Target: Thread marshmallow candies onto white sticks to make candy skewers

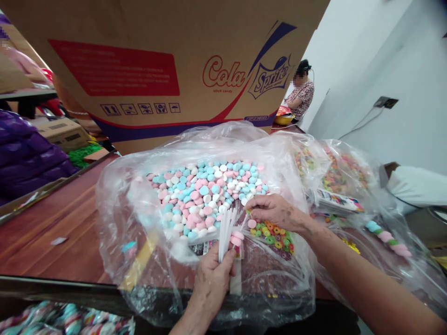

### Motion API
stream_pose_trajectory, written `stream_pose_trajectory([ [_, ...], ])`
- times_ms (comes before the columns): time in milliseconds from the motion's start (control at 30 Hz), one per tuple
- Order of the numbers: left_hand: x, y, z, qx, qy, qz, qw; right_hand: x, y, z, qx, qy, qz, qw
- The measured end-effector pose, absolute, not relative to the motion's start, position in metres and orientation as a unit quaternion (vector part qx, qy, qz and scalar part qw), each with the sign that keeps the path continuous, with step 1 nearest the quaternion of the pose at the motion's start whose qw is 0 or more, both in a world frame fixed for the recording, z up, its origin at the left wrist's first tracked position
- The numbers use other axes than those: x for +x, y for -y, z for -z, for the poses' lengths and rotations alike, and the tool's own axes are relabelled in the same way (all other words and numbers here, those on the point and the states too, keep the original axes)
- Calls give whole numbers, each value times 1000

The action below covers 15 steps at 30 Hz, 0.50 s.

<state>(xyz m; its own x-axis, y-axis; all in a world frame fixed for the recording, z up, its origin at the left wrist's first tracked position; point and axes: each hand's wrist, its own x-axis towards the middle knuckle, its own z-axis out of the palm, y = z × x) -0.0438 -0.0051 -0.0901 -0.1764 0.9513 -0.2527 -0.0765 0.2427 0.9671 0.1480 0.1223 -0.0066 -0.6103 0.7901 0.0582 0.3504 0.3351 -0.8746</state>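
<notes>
My left hand (213, 274) is closed around a bundle of thin white plastic sticks (226, 232), which fan upward. Pink candies (237, 238) are threaded on one stick at the bundle's right side. My right hand (274, 211) is pinched, with a small green piece like a ring candy (248, 212) at its fingertips, just right of the stick tops. Below it lies a pile of coloured ring candies (274, 235). Behind both hands spreads a heap of pink, blue and white round candies (199, 193) on an open clear plastic bag (118, 200).
A large printed cardboard box (139, 28) stands behind the bag. At right are more bagged candies (344, 170), a stack of printed packets (337, 201) and a finished candy stick (388, 239). Wrapped candies (66, 321) fill a container below the table edge. Another person (303, 97) sits farther back.
</notes>
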Motion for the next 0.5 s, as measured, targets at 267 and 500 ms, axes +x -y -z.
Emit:
stream_pose_trajectory([
  [267, -47, 5, 85, 380, -572, -487, 540, 149, -127, 4, -293, 853, -358, 242],
  [500, -48, 8, 86, 361, -554, -488, 570, 149, -121, 2, -350, 726, -532, 261],
])
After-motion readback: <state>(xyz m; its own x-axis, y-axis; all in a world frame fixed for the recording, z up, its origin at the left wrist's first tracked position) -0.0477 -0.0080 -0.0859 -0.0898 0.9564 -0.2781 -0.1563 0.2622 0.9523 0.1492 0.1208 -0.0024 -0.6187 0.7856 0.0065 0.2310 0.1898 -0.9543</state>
